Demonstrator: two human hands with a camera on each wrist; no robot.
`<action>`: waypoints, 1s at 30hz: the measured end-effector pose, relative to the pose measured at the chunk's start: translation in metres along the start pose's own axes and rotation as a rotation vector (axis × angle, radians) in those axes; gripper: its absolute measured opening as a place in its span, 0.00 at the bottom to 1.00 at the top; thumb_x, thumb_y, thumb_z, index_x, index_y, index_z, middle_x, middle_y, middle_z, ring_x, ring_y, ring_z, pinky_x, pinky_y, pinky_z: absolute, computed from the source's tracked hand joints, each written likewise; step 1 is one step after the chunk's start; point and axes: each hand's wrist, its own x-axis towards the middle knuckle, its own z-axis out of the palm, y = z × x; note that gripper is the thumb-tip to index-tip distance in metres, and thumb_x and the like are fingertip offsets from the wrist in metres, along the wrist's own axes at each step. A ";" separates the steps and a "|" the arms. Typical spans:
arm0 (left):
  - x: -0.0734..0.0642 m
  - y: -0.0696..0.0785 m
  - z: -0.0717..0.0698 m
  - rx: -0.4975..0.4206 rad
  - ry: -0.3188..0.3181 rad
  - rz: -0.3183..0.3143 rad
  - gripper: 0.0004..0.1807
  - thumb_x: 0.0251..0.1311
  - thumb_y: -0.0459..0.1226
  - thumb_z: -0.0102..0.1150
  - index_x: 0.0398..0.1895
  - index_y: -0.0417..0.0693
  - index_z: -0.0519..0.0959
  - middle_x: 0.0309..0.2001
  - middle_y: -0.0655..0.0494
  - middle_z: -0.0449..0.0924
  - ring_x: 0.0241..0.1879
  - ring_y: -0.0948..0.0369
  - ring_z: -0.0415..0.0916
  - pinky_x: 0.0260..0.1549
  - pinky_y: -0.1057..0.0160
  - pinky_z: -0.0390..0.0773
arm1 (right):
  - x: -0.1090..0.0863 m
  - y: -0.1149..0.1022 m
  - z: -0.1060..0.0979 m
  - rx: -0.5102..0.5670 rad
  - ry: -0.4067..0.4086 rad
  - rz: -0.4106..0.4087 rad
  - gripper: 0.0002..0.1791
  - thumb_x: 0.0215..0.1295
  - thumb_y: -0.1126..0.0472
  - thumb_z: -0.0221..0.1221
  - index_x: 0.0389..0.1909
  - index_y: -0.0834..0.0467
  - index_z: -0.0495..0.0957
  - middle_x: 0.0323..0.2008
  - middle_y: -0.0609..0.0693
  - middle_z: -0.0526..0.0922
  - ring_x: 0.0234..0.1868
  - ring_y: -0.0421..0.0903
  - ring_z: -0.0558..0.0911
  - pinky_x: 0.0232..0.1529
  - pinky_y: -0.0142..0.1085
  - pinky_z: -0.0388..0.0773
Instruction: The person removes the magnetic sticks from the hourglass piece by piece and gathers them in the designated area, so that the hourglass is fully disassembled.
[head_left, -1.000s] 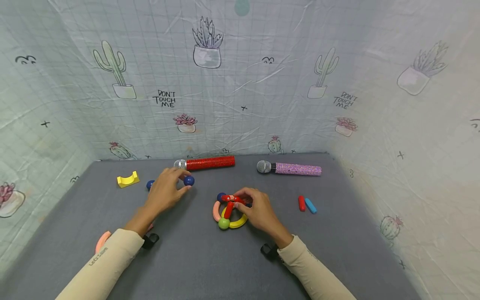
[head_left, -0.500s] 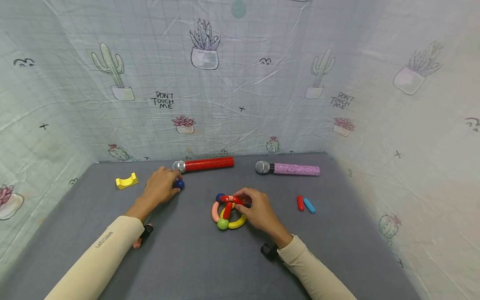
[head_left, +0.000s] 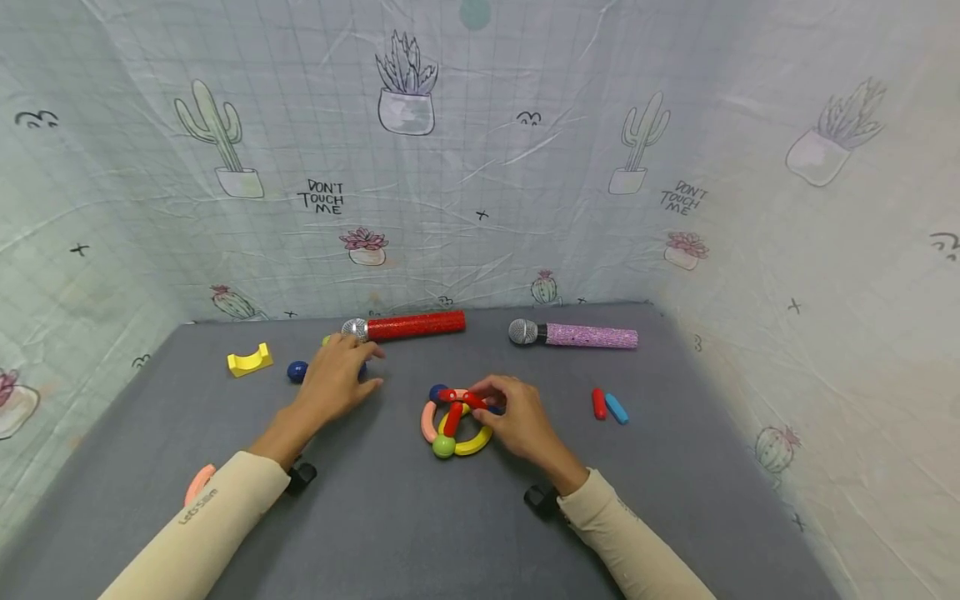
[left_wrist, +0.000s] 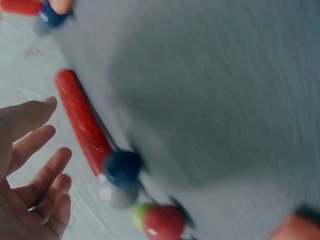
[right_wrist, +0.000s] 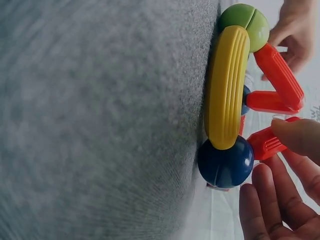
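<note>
My left hand (head_left: 333, 379) hovers over the back left of the table, fingers relaxed and apart, holding nothing. Near it in the left wrist view lie a blue ball (left_wrist: 123, 168), a red ball (left_wrist: 165, 222) and part of a green ball (left_wrist: 140, 215). At the table's middle, my right hand (head_left: 519, 421) pinches a red rod (right_wrist: 265, 143) between thumb and fingers. That rod belongs to a magnetic-toy build: a ring of yellow (right_wrist: 226, 87) and pink curved bars (head_left: 428, 422) with a green ball (head_left: 444, 447), blue balls, and red rods leaning together above.
A red microphone (head_left: 417, 325) and a purple microphone (head_left: 591, 336) lie along the back. A yellow curved block (head_left: 250, 361) and another blue ball (head_left: 297, 372) are at left. A red stick (head_left: 598, 404) and a blue stick (head_left: 617, 409) lie right; a pink bar (head_left: 199, 484) shows beside the left sleeve.
The blue ball at my left fingers was lowered leftward to the table and let go; the left hand has since lifted off it. My right hand keeps its pinch on the red rod.
</note>
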 end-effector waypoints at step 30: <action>-0.048 0.086 0.042 -0.372 -0.135 0.017 0.13 0.55 0.45 0.82 0.40 0.57 0.87 0.30 0.69 0.83 0.33 0.68 0.70 0.37 0.65 0.70 | 0.002 -0.003 0.002 -0.313 0.076 -0.202 0.15 0.56 0.63 0.79 0.44 0.52 0.87 0.39 0.48 0.90 0.41 0.46 0.88 0.45 0.45 0.83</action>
